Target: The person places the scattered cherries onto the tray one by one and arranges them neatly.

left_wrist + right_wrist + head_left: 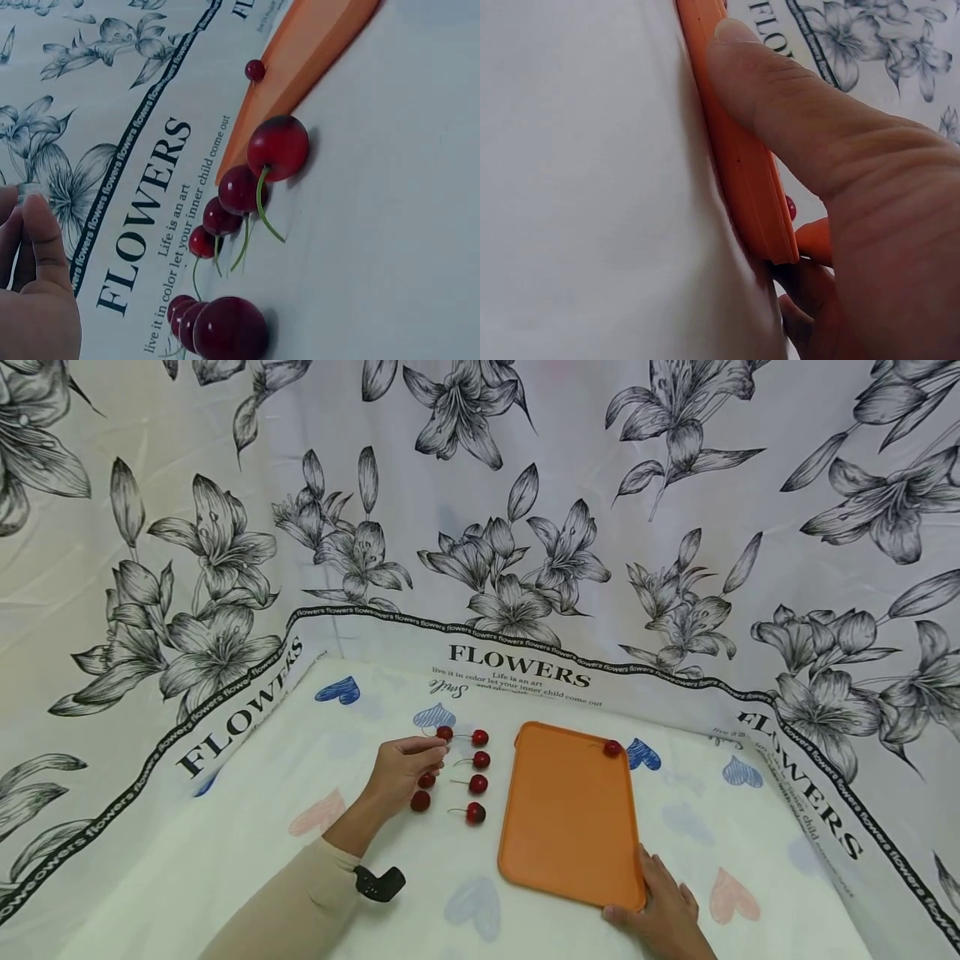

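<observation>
My left hand (401, 772) reaches over red cherries that lie in two columns on the cloth. Its thumb and fingertips are close together, right by the far cherry (444, 733) of the left column, with nothing visible between them. Nearer cherries (421, 801) in that column are partly covered by the hand. The right column holds several cherries (477, 784) with green stems. My right hand (667, 906) grips the near right corner of an orange tray (570, 818), thumb (780, 82) along its front edge. One cherry (612, 748) lies at the tray's far right corner.
A white cloth with heart prints (472, 906) covers the surface. Behind and at both sides stands a white curtain with black flower drawings (517, 560). A black wrist device (380, 883) sits at my left cuff.
</observation>
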Demonstrator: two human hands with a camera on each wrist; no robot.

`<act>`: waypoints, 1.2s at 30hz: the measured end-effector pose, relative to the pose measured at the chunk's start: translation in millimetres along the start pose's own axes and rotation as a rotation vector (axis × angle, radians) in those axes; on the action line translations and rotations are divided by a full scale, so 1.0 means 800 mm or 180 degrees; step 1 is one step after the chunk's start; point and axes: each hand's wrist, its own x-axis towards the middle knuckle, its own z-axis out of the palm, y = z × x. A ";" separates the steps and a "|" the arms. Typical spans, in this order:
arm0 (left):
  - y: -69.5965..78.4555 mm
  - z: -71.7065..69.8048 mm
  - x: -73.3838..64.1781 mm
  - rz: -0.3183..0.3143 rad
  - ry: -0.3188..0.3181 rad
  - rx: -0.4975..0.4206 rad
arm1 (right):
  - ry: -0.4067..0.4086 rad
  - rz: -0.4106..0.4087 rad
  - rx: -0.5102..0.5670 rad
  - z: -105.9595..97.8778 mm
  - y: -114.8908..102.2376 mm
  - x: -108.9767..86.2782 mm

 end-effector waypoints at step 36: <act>-0.032 -0.101 -0.024 -0.0476 -0.0081 0.1399 | 0.0039 -0.0016 -0.0025 0.004 0.001 0.002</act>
